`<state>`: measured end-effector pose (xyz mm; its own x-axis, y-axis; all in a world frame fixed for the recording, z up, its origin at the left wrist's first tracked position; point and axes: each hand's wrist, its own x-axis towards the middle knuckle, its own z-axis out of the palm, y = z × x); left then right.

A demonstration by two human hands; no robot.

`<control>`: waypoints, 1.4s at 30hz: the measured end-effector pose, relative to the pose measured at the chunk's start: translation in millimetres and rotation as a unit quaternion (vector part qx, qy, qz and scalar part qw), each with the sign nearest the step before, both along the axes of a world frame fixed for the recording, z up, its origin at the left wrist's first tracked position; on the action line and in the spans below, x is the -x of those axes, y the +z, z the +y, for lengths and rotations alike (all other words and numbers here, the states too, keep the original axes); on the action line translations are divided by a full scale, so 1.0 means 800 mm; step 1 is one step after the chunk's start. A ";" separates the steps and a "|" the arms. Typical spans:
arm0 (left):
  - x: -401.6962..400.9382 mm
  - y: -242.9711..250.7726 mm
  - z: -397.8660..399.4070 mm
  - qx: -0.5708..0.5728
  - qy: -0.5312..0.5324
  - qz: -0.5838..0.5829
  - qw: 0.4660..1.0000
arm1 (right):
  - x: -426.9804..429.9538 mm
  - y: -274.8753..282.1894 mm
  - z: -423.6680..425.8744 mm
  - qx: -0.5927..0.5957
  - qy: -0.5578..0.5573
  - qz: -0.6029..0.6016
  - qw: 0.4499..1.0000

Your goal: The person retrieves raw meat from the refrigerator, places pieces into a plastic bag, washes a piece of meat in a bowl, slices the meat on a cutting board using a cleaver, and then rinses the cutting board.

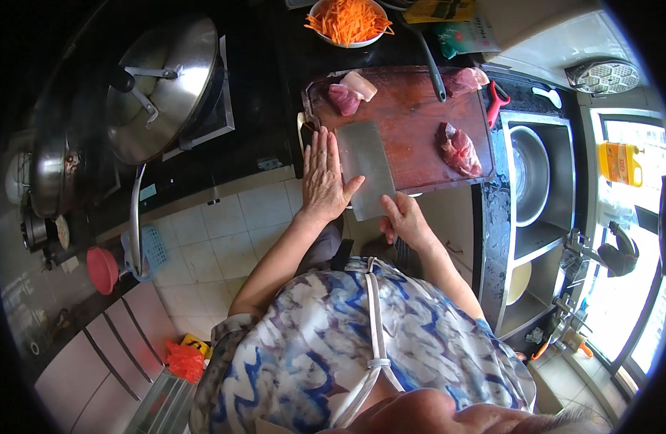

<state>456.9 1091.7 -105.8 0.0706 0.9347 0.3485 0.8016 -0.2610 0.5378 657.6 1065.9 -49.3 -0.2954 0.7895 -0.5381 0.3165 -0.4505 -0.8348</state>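
My right hand [410, 221] grips the handle of a broad Chinese cleaver [365, 165], and its wide grey blade lies face up over the left front part of a reddish wooden cutting board [406, 116]. Along the blade's left edge is my left hand [326, 176], held flat with straight fingers and the thumb out over the blade; whether it touches the metal I cannot tell. Pieces of raw meat sit on the board: one with a pale fat layer [352, 93] at the back left, one [464, 81] at the back right, and one [459, 152] at the right front.
Behind the board stands a bowl of shredded carrot [348, 23]. A grey-handled utensil [431, 68] reaches over the board's back edge. To the right are a red peeler [497, 103] and a sink holding a metal basin [528, 176]. A lidded pan [162, 89] occupies the stove at left.
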 end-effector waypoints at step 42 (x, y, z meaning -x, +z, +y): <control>-0.547 0.138 0.091 0.014 -0.307 -0.212 0.928 | -0.453 0.080 -0.114 -0.296 -0.395 -0.319 0.809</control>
